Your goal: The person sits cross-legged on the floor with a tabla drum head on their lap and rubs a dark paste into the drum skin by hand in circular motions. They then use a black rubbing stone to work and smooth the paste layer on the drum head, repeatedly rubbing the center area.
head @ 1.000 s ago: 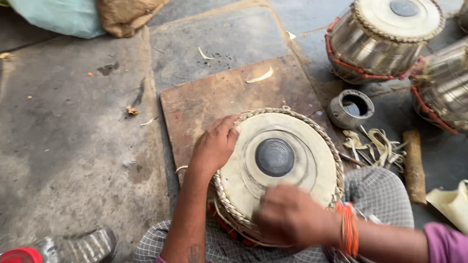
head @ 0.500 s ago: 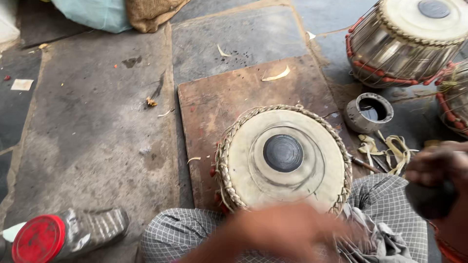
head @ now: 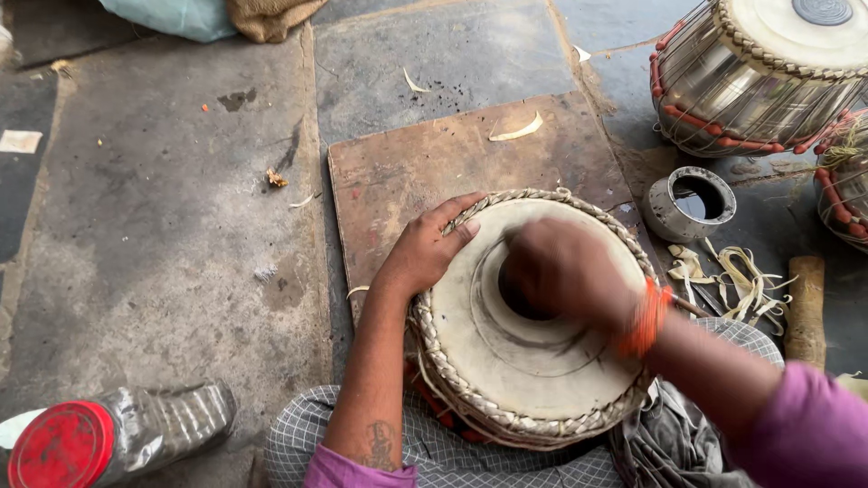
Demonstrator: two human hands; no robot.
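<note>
floor: grey stone slabs, they carry all things here.
wooden board: brown, flat on the floor, its near edge goes under the drum.
drum: small hand drum with pale skin, braided rim and dark centre patch. it stands on the near part of the board, against the checked cloth on the person's lap. it lies under both hands.
second drum: shiny metal body with red lacing, at the far right corner of the floor, well apart from the hands.
left hand: forearm comes from the near edge, tattoo near the elbow. the hand is half open, fingers curved over the left far rim of the drum, touching the braid.
right hand: arm in purple sleeve comes from the right, orange thread at the wrist. the hand is blurred, curled down on the dark centre patch; if it holds something, i cannot tell.
metal cup: on the floor, right of the board.
bottle: plastic, red cap, lying at the near left corner.
</note>
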